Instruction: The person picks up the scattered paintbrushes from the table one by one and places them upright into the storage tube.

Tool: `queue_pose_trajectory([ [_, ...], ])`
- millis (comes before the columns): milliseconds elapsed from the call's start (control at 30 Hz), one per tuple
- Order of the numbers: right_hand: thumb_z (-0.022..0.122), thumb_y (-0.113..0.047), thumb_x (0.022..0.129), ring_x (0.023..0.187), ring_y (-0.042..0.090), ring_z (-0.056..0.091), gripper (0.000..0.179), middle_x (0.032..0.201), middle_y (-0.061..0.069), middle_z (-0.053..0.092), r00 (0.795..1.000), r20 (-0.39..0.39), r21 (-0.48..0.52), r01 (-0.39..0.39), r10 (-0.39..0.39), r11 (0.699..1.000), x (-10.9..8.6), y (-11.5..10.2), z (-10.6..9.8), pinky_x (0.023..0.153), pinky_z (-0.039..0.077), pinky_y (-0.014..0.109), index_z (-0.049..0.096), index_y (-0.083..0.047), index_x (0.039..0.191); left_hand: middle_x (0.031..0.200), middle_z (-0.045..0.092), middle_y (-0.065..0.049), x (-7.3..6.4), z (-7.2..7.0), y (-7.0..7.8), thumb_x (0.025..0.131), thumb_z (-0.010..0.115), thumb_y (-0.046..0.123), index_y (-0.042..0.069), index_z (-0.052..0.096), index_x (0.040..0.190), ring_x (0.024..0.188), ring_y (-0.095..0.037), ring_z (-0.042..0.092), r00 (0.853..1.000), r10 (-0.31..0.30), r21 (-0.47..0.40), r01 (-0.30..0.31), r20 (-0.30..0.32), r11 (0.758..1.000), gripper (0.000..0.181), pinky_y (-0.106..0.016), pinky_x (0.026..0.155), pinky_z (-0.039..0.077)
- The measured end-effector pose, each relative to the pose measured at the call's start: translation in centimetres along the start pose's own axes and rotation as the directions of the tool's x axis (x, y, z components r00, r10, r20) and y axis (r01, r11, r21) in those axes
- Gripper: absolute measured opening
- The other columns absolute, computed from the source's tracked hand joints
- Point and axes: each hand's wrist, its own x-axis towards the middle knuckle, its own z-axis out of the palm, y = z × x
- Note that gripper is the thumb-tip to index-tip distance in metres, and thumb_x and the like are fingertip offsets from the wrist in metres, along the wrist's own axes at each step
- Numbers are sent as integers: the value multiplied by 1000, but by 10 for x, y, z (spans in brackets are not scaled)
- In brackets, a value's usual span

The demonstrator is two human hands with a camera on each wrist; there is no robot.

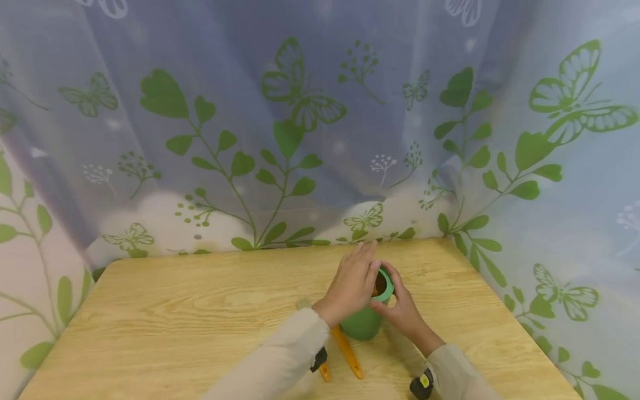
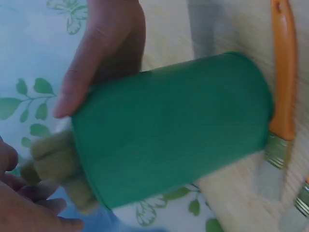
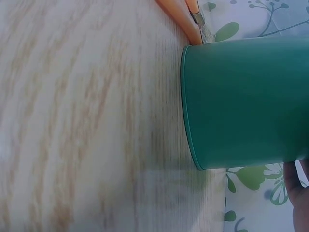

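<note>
One green cup (image 1: 362,324), mouth up, long axis near vertical, right hand (image 1: 407,315) gripping it, left hand (image 1: 349,286) (hold unclear)

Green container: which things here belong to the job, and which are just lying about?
In use, it seems:
green container, held by the right hand
brown pieces at its mouth, near the left hand

Apparently idle:
two orange-handled brushes on the table

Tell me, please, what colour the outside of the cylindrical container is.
The container is green, seen best in the left wrist view.
</note>
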Motion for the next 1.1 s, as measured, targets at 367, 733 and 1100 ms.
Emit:
queue_pose_trajectory([
  [367,66,-13,91,129,28,43,82,150,15,34,1000,-2,-2,15,-15,1000,3,1,1,101,39,56,13,-18,154,156,27,-3,-4,6,-6,106,34,24,12,21,153,146,-16,17,994,28,145,-43,102,988,50,-48,119,12],
  [733,66,-13,91,124,12,45,82,145,15,41,1000,-17,18,6,-6,1000,1,0,3,99,39,59,14,-18,154,132,60,-1,-5,5,-2,96,58,10,11,51,138,134,-16,42,979,203,329,-192,0,925,42,-49,116,22],
  [1100,67,-11,90,133,28,39,83,151,16,32,1000,5,28,21,-21,999,3,-1,3,102,44,39,14,-18,153,159,19,-7,-9,7,-14,105,32,41,11,17,153,147,-22,11,991,36,261,-69,131,963,59,-50,118,15],
])
